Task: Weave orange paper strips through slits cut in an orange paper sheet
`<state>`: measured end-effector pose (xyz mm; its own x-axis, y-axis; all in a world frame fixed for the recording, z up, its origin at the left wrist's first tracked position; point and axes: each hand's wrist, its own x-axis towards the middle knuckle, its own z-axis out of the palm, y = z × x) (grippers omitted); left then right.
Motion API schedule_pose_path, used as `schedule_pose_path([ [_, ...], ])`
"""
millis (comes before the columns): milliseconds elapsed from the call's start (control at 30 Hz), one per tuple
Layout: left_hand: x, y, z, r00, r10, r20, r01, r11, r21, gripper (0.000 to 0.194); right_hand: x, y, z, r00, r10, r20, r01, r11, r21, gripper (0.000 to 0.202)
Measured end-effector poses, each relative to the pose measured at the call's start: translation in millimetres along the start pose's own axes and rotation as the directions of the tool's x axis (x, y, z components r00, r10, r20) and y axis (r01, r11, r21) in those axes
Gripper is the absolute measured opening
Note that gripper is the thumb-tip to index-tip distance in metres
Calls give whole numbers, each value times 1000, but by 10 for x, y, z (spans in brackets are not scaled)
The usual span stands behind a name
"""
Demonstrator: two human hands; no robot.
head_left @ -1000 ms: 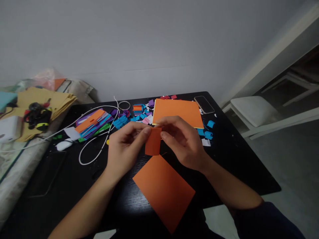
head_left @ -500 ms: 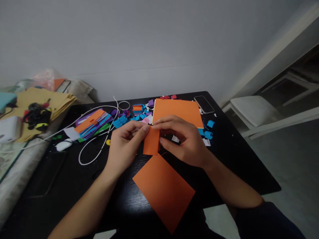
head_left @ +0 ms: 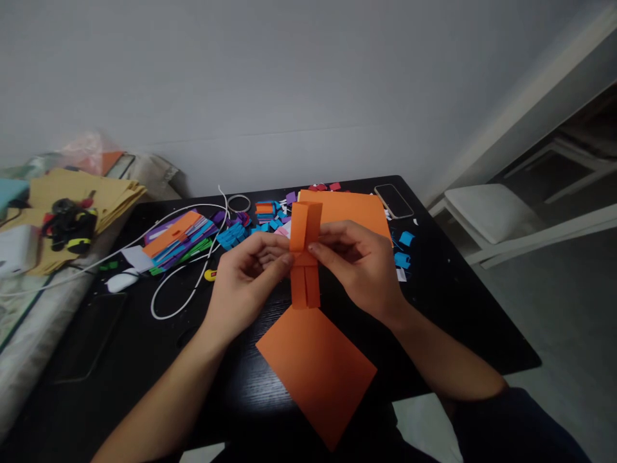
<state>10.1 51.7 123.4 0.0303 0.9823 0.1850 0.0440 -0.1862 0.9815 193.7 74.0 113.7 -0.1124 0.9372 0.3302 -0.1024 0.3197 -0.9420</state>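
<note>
Apparently part-folded, its creases already made, the orange strip [head_left: 304,258] is pinched over the desk [head_left: 463,321] by the left hand [head_left: 248,276] at nine o'clock and right hand [head_left: 364,267] at three; at six, an orange sheet [head_left: 318,370] lies flat, unfolded.

No readable text, labels, brands, numbers or signs
</note>
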Motion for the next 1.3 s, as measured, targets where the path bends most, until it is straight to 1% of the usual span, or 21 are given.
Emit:
schedule_pose_path([
  [133,7,7,5,1000,17,-5,-17,1000,16,10,-6,-18,13,999,42,11,-42,999,11,20],
  [367,10,-62,6,1000,28,-10,-28,998,-48,7,-26,-9,25,997,24,76,-28,998,48,16],
  [533,-4,-61,-2,995,91,-46,-90,996,15,6,-28,-7,-4,984,80,161,-81,997,-4,11],
  [633,-15,-52,-15,995,102,-15,-102,995,13,3,-18,-22,-17,987,49,152,-49,999,0,6],
  [733,-19,-50,-46,990,136,32,-137,990,27,11,-11,-55,-18,989,17,147,-18,1000,5,8],
  [867,-23,-45,-97,979,190,68,-195,977,84,21,-22,-108,-6,990,-7,137,8,1000,-8,15],
  [967,-41,-18,-87,974,213,73,-220,971,97,20,-48,-118,8,991,-20,135,20,1000,1,10],
  [1067,-56,18,-24,983,180,28,-180,983,19,12,-72,-95,28,994,-16,107,16,1000,1,7],
  [1167,-50,24,37,994,112,-12,-112,990,-90,26,-84,-71,46,999,-41,25,41,999,-3,10],
  [1200,-45,16,47,996,90,-1,-90,991,-95,26,-87,-68,49,999,-47,1,47,999,-3,13],
  [1233,-40,6,49,997,73,18,-71,994,-77,21,-89,-68,49,999,-50,-12,50,999,-1,17],
  [1300,-34,-13,36,998,56,38,-56,998,10,10,-92,-76,41,999,-54,2,54,999,3,22],
])
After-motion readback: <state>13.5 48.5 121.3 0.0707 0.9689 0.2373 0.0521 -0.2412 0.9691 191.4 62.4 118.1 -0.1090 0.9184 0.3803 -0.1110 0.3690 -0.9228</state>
